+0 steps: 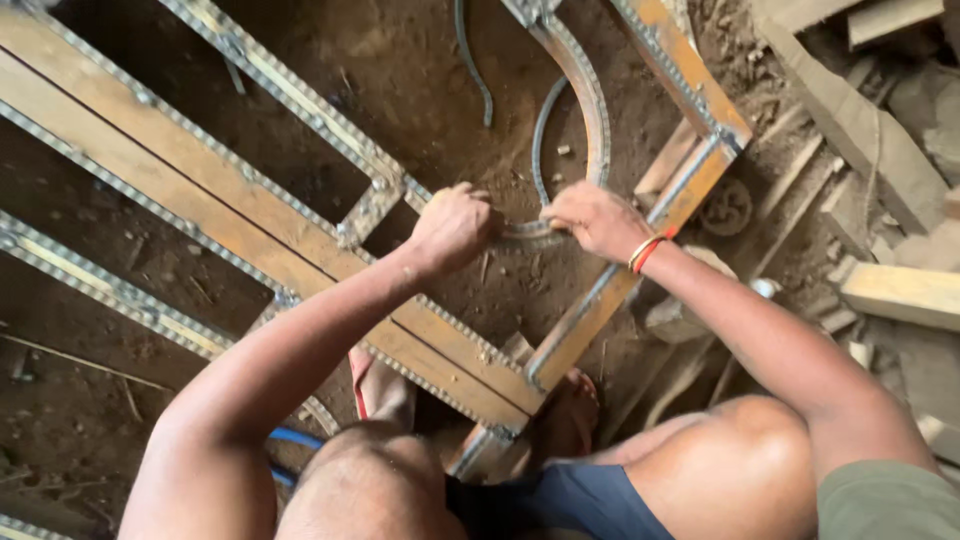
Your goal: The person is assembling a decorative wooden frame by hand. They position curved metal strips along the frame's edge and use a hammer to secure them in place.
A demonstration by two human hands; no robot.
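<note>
Fitting step in hand: left hand (452, 228) and right hand (597, 218) both clenched on curved metal strip (590, 100) inside wooden frame (250, 235); next calls for seating strip end squarely against frame rail

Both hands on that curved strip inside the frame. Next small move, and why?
Probably press the curved metal strip down and outward toward the frame's right bar. The left hand and right hand both grip its lower end, which sits over bare dirt, apart from that bar. Whether it is already fixed at the top, I cannot tell.
</note>
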